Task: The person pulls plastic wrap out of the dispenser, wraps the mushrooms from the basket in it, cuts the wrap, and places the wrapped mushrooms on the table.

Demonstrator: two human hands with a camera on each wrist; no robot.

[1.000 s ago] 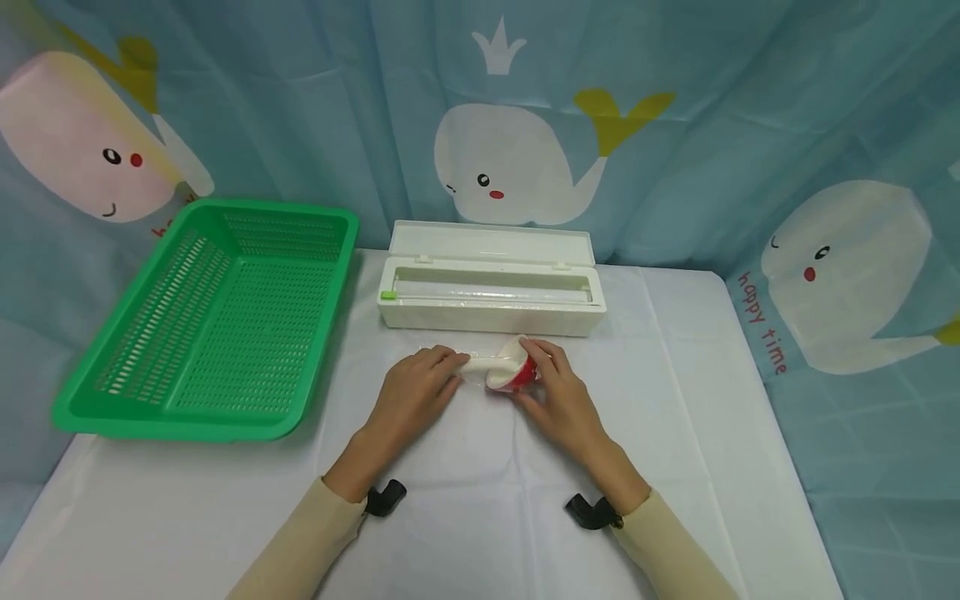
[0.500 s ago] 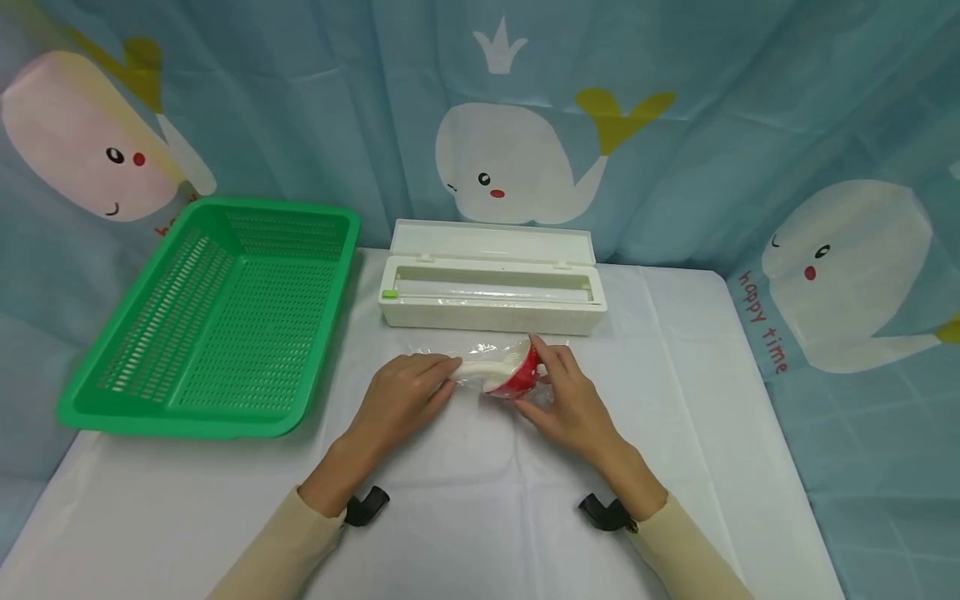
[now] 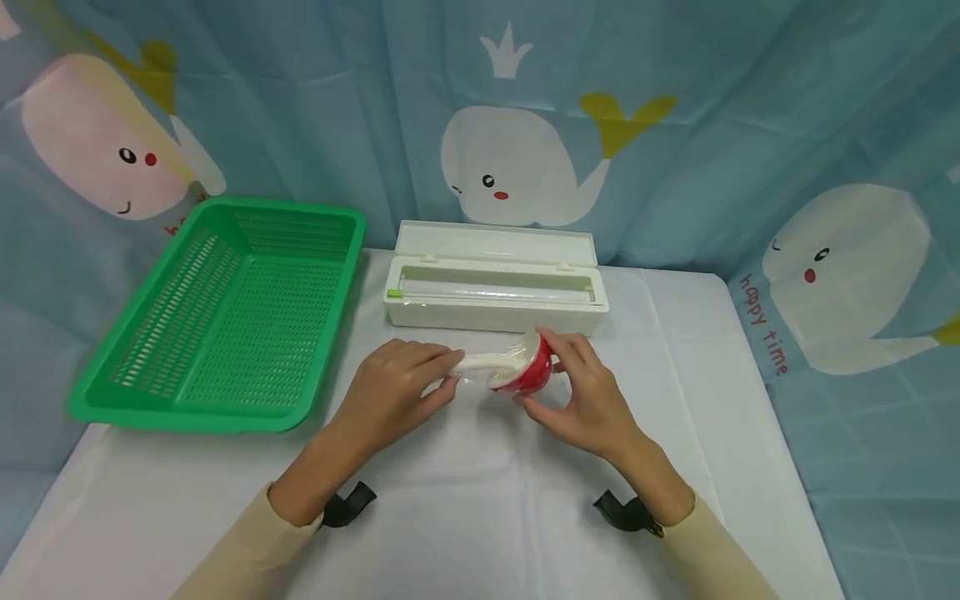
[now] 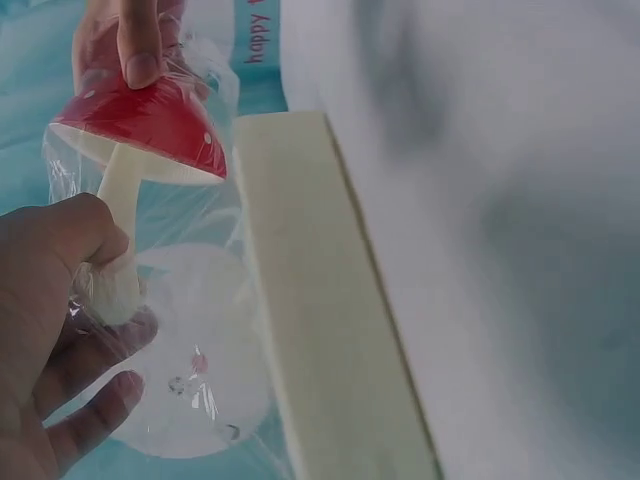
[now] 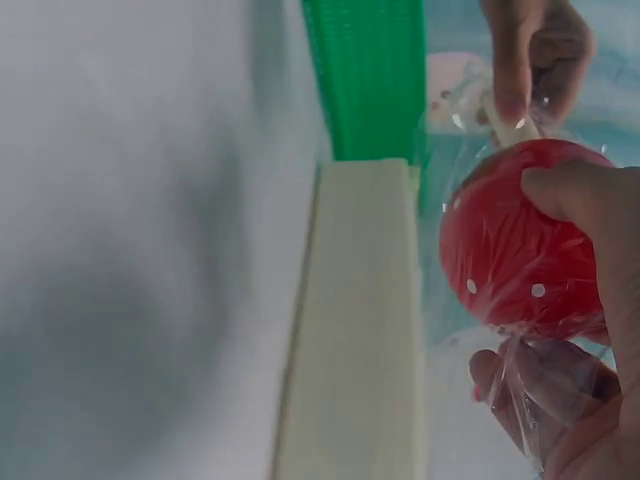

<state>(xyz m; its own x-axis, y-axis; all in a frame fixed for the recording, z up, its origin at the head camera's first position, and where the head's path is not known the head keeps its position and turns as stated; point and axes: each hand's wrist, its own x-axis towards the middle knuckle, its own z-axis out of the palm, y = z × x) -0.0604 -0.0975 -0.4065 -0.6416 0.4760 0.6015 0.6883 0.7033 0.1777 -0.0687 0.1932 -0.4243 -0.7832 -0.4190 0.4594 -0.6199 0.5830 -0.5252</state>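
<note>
Between both hands is a toy mushroom with a red, white-dotted cap and a pale stem. Clear plastic film wraps around it, crinkled near the cap. My left hand pinches the stem's end through the film. The cap lies in my right hand, its thumb and fingers on opposite sides. In the head view the mushroom is on its side, cap to the right, just in front of a white cling film dispenser.
The dispenser's lid is raised and a roll of film lies inside. At the left stands a green plastic basket. White cloth covers the table, and a blue whale-print curtain hangs behind and to the right.
Film that lay spread around the mushroom now looks gathered closer to it. The mushroom has turned slightly and shifted a little right. Both forearms have spread outward.
</note>
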